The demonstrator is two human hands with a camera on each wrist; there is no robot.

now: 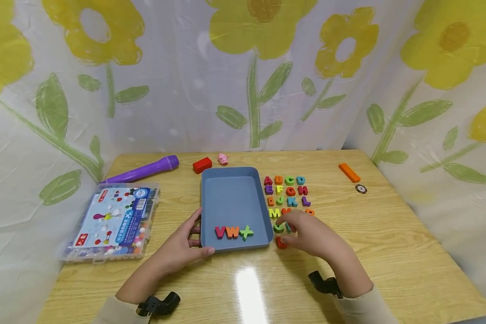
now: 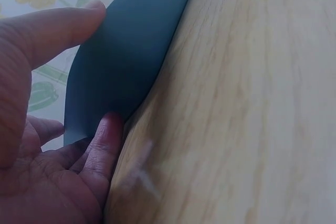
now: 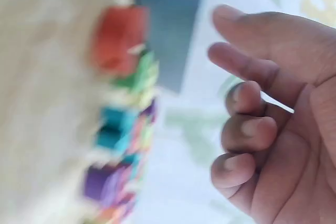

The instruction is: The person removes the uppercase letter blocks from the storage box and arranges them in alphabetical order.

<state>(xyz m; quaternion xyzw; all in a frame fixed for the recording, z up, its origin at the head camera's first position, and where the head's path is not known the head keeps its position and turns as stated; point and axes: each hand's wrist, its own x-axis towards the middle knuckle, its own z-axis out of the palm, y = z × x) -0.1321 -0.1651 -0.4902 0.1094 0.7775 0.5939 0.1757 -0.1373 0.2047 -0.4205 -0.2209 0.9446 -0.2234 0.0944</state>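
A shallow blue-grey tray (image 1: 235,198) lies mid-table. Inside, near its front edge, sit a red letter V (image 1: 220,232), an orange W (image 1: 232,232) and a green X (image 1: 246,232). My left hand (image 1: 183,243) holds the tray's front left corner, thumb along the front and fingers against the left wall. To the right of the tray, rows of coloured letter blocks (image 1: 290,191) are laid out. Over their front rows hovers my right hand (image 1: 309,234), thumb and index finger apart, nothing between them. A red block (image 1: 281,243) lies by its thumb; the hand hides some letters.
At left stands a clear plastic case (image 1: 109,222) of coloured pieces, with a purple microphone-shaped toy (image 1: 146,169) behind it. Behind the tray are a red block (image 1: 202,165) and a pink pig figure (image 1: 222,159). An orange bar (image 1: 349,173) and a round chip (image 1: 361,189) lie far right.
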